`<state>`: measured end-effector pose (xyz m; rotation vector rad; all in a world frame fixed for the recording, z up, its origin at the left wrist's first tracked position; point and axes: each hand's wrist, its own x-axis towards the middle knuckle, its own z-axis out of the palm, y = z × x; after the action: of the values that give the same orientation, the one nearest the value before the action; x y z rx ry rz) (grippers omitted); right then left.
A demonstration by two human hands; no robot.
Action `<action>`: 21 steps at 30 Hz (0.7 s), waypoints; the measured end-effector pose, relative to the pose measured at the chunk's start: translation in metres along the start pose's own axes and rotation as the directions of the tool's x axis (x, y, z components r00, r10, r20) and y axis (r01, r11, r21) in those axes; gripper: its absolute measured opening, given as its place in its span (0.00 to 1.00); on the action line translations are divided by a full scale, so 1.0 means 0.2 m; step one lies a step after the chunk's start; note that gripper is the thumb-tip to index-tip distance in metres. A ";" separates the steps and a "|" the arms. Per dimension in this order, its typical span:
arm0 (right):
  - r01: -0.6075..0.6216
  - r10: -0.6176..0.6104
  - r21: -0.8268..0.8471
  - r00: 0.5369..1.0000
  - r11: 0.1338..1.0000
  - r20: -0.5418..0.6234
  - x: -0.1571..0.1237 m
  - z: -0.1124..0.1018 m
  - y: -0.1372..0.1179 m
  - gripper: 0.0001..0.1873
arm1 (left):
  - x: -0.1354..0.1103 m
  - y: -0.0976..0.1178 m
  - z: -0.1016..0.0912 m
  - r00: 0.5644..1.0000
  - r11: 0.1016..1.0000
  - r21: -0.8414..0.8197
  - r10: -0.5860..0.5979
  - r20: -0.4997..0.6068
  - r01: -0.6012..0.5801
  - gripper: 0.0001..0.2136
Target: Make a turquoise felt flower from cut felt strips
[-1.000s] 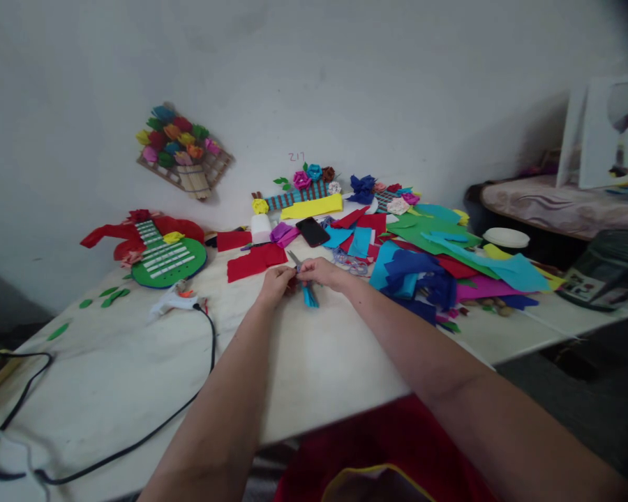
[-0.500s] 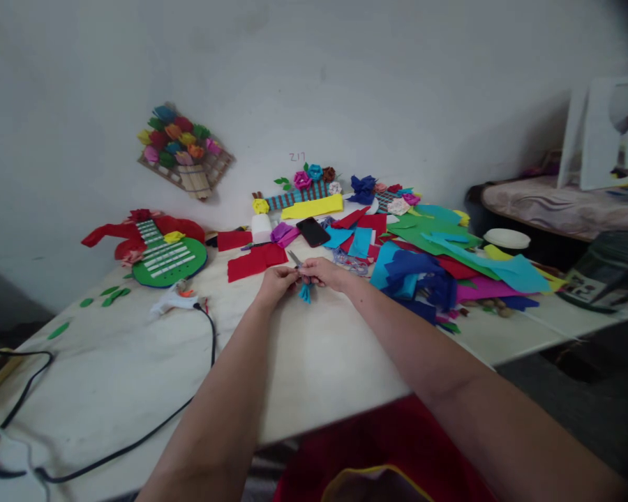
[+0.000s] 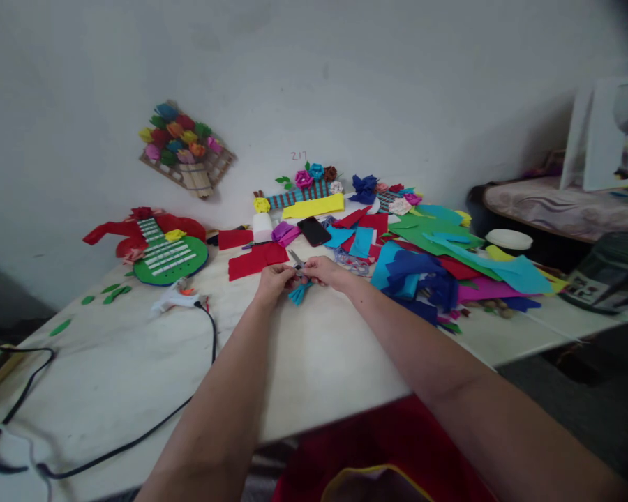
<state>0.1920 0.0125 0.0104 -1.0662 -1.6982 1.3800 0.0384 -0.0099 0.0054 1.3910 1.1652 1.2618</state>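
Both my hands meet over the middle of the pale table [image 3: 136, 376]. My left hand [image 3: 273, 282] pinches a small piece of teal paper [image 3: 297, 293] that hangs below the fingers. My right hand [image 3: 322, 270] is closed on small scissors [image 3: 296, 260], whose blades point up and left beside the paper. Red felt pieces [image 3: 256, 260] lie just behind my hands.
A heap of coloured paper sheets [image 3: 439, 265] covers the right of the table. A black phone [image 3: 314, 231] lies behind my hands. A white glue gun [image 3: 175, 300] with a black cord [image 3: 136, 439] is at left, near a green and red guitar craft [image 3: 162, 254]. A flower craft [image 3: 185, 150] hangs on the wall.
The teal paper has shifted between my fingers: it hung down to the right and now hangs shorter, towards the left. My hands stayed in place.
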 end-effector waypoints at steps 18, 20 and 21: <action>-0.121 0.131 0.200 0.991 0.972 -0.035 0.02 0.00 0.02 0.11 | 0.00 -0.02 -0.05 0.989 0.998 -0.070 0.015 0.145 -0.004 0.06; -0.109 0.119 0.222 0.992 0.969 -0.035 0.03 0.00 0.04 0.12 | 0.00 -0.03 -0.05 0.987 0.998 -0.070 0.012 0.163 -0.001 0.06; -0.096 0.107 0.224 0.994 0.970 -0.036 0.03 0.00 0.04 0.12 | 0.00 -0.02 -0.05 0.985 0.997 -0.083 0.014 0.171 0.000 0.06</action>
<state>0.1904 0.0195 0.0020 -1.0612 -1.4335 1.5558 0.0278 -0.0086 0.0013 1.4137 0.9805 1.1571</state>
